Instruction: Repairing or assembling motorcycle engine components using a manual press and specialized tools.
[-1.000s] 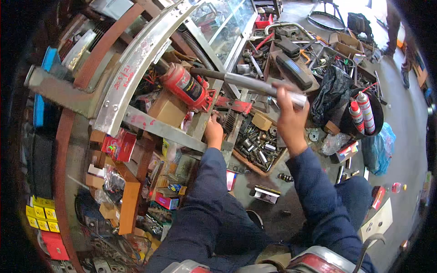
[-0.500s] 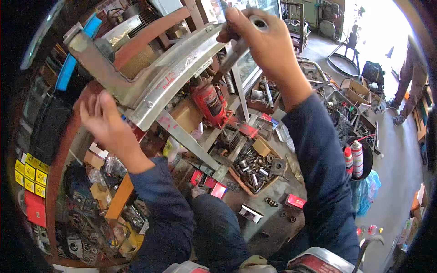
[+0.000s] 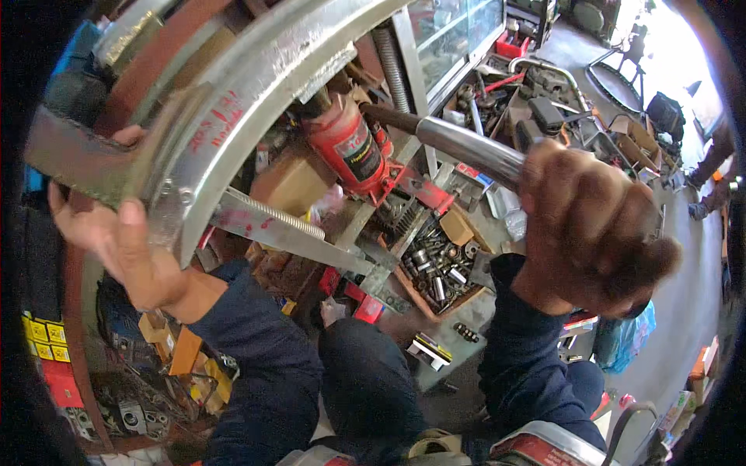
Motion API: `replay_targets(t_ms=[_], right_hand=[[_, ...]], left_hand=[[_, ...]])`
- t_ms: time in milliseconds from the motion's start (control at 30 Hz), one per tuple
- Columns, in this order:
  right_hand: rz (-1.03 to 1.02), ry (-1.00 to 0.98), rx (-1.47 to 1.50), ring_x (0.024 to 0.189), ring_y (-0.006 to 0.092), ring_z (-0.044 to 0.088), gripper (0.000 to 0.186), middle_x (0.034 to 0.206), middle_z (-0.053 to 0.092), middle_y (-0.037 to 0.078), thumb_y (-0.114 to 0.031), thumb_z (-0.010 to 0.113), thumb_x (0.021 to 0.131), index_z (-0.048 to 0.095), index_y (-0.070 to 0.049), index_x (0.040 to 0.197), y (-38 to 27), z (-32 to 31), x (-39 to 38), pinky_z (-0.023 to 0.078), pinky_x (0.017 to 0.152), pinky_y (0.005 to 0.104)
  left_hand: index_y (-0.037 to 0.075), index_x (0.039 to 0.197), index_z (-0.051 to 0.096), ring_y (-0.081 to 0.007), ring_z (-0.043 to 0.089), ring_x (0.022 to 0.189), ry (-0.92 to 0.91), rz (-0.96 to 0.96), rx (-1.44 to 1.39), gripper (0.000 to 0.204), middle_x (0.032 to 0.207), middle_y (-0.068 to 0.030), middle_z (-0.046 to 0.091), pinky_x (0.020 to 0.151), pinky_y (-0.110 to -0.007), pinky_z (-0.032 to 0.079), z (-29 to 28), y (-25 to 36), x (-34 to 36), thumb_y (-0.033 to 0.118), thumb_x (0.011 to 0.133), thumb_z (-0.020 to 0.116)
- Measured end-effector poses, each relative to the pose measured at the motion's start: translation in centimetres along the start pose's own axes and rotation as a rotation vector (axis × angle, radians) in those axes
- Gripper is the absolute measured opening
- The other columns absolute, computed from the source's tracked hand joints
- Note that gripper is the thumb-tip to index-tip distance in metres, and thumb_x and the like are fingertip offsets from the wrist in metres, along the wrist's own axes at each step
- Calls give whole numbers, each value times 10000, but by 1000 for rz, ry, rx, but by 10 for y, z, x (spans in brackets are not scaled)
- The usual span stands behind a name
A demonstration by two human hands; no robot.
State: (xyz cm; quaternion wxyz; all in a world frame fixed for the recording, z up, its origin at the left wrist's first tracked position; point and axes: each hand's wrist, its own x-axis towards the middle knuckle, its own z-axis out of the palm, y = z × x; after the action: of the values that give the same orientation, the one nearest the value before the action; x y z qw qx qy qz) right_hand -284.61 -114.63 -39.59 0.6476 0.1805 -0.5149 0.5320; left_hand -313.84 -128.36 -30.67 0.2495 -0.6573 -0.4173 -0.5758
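Observation:
A red bottle jack (image 3: pixel 346 147) stands under a curved, shiny metal beam (image 3: pixel 264 85) on a frame. From the jack a long round metal lever (image 3: pixel 466 147) runs out to the right. My right hand (image 3: pixel 594 229) is closed in a fist around its far end. At the beam's left end sits a dull, worn metal plate (image 3: pixel 89 163). My left hand (image 3: pixel 140 260) grips that plate from below, its thumb on the near side and its fingers partly hidden behind.
A shallow box (image 3: pixel 439 272) of loose metal parts lies on the floor below the jack. Spare parts and a glass cabinet (image 3: pixel 458 39) stand behind. At right are a blue plastic bag (image 3: pixel 629 338) and another person's legs (image 3: pixel 711 167). Yellow packets (image 3: pixel 47 338) are at left.
My right hand has swung down and to the right with the lever, away from the beam. My left hand, loose beside the plate before, has closed on it. The beam looks nearer.

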Motion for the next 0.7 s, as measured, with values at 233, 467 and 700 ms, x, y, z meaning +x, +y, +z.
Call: replay_targets(t_ms=[233,467,700], right_hand=[[-176,-45,3,422,121,419,345,464,417,-49,-349,625,833,440,-166,606,17,-42,-90,383,499,312],[75,9,29,408,143,361,362,474,370,-13,-273,521,872,356,-185,562,-4,-29,44,339,512,336],[-78,158,-140,409,128,358,331,463,407,-18,-235,483,855,371,-199,546,23,-48,-35,344,572,309]], left_hand=[[-159,1274,339,-438,495,1151,-50,-218,-18,560,1256,-391,430,1018,-518,380,-19,-2,-16,208,860,421],[-75,1305,269,-434,522,1092,136,-71,-76,620,1220,-365,458,984,-528,409,6,1,-2,199,824,548],[-55,1296,170,-358,579,999,93,-139,-50,670,1101,-373,524,971,-460,429,2,2,-12,103,779,567]])
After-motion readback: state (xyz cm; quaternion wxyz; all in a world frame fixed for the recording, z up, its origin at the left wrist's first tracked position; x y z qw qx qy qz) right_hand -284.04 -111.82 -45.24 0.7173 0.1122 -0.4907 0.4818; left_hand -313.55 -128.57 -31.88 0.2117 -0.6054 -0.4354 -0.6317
